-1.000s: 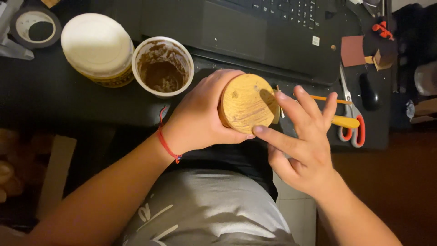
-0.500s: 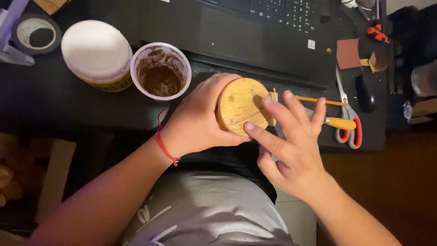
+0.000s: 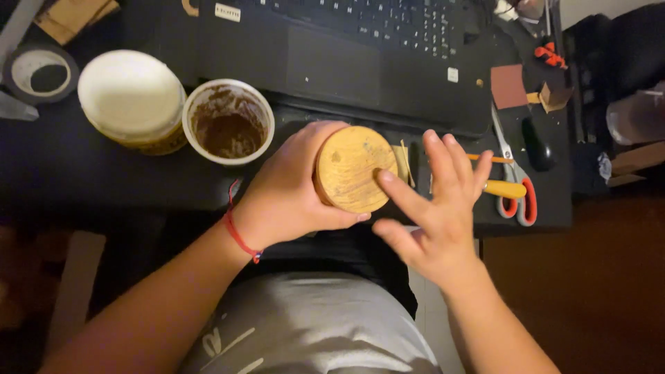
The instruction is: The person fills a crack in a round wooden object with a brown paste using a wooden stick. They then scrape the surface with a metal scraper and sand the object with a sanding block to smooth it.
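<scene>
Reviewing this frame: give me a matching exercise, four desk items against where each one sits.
Items:
1. wooden disc
2. open cup of brown paste
3. scissors
4. tape roll

Places:
A. far left edge of the desk
B. beside the white-lidded tub
C. gripped in the left hand
D. just beyond the right hand

Pairs: 1-C, 2-B, 3-D, 4-A

Black desk (image 3: 83, 180) bearing laptop (image 3: 360, 55), scissors (image 3: 516, 187), tape roll (image 3: 38, 75)

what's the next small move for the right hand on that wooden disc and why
Probably slide the index fingertip across the round wooden piece: the left hand grips its edge, and the right hand is spread with only that finger touching the face.
</scene>
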